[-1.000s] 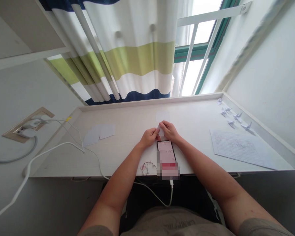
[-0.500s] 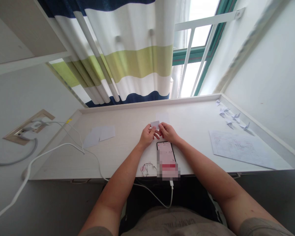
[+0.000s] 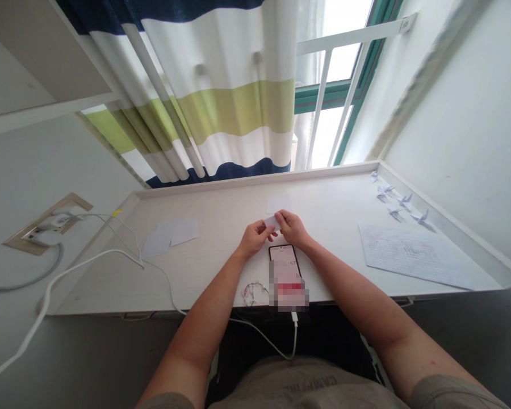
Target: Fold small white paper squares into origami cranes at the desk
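A small white piece of paper [image 3: 272,223] is held between my two hands above the middle of the desk. My left hand [image 3: 254,237] pinches its left side, thumb on top. My right hand [image 3: 292,228] grips its right side, with fingers curled and partly hidden behind it. Just below the hands lies a phone [image 3: 285,264] with a lit pink screen, partly blurred out. Another white sheet [image 3: 277,204] lies flat on the desk beyond the fingers.
Two loose sheets [image 3: 184,232] lie on the left of the desk [image 3: 225,267]. At the right are several folded paper cranes [image 3: 394,213] and a written-on paper [image 3: 413,255]. A beaded string [image 3: 254,291] lies beside the phone. A white cable [image 3: 295,335] runs to the phone.
The held paper has tilted and moved slightly, and my right fingers now cover more of its right side. The whole view has shifted a little.
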`<state>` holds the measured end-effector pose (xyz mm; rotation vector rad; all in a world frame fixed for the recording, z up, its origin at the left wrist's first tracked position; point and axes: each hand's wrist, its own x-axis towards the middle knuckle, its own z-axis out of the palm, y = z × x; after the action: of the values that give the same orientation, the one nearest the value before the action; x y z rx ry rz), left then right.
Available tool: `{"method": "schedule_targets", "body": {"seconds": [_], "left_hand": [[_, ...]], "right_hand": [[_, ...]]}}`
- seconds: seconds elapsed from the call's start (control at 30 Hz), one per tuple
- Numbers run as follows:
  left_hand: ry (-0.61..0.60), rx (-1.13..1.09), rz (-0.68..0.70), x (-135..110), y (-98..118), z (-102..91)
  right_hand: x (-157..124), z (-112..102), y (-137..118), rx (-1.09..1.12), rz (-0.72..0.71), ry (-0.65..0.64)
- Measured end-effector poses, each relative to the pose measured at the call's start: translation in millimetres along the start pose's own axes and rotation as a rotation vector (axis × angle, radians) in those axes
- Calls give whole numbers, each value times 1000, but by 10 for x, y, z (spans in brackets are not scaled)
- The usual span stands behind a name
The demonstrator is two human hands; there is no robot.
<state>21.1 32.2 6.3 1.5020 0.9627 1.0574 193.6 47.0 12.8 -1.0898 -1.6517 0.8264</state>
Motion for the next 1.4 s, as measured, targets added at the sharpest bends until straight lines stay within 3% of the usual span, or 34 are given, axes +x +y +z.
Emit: {"method": "schedule_targets", "body": {"seconds": [0.2,0.47,0.67,0.9,1.13,1.4], "left_hand": [[-76,-5,-55,-3,-6,-8],[-62,-41,-85,-15,67,-28],[-40,-2,-82,17,-11,-1],[-121,-15,-184,219,-4,-76],[-255,-16,-265,431,51,-215],[-54,-53,-103,373,-74,-197]], "right_hand": [[20,-10,-7,-14,-18,55],[19,-14,42,29,46,47],[9,6,108,187,192,-145],[100,-45,142,303,255,-122],[326,-188,157,192,237,-203],[235,-192,184,90,157,-232]]}}
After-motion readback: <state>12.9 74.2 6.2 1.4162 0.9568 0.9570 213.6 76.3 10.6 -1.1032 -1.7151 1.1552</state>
